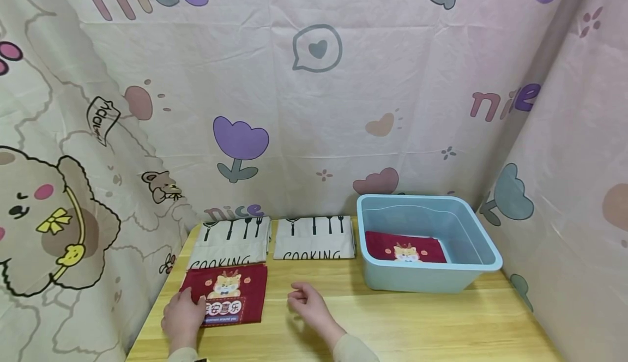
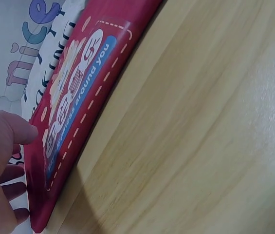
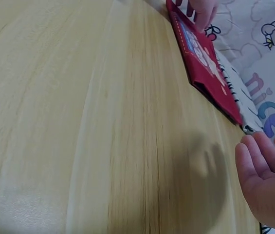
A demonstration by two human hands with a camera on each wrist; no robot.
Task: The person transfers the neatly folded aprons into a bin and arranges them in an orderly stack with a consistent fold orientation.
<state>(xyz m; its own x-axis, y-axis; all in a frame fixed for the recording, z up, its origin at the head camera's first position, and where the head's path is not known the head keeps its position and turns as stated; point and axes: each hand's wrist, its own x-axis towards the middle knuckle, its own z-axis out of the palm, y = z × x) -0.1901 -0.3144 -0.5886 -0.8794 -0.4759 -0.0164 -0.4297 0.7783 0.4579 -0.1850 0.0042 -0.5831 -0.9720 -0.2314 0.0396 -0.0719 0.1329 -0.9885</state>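
Observation:
A folded red cloth (image 1: 252,291) with a printed cartoon animal and a lettered patch lies flat on the table at the left. My left hand (image 1: 183,315) rests at its left edge; in the left wrist view the thumb (image 2: 23,129) reaches over the cloth and the loosely bent fingers stay beside its edge. Right of this cloth, my right hand (image 1: 311,307) hovers above the table with relaxed fingers and nothing in them. Its shadow falls on the wood in the right wrist view.
Two folded white cloths with "COOKING" print, the left one (image 1: 228,242) and the right one (image 1: 314,239), lie along the back of the wooden table (image 1: 407,324). A light blue bin (image 1: 422,277) at the right contains another red cloth (image 1: 382,245). Printed curtains (image 1: 314,106) enclose the table.

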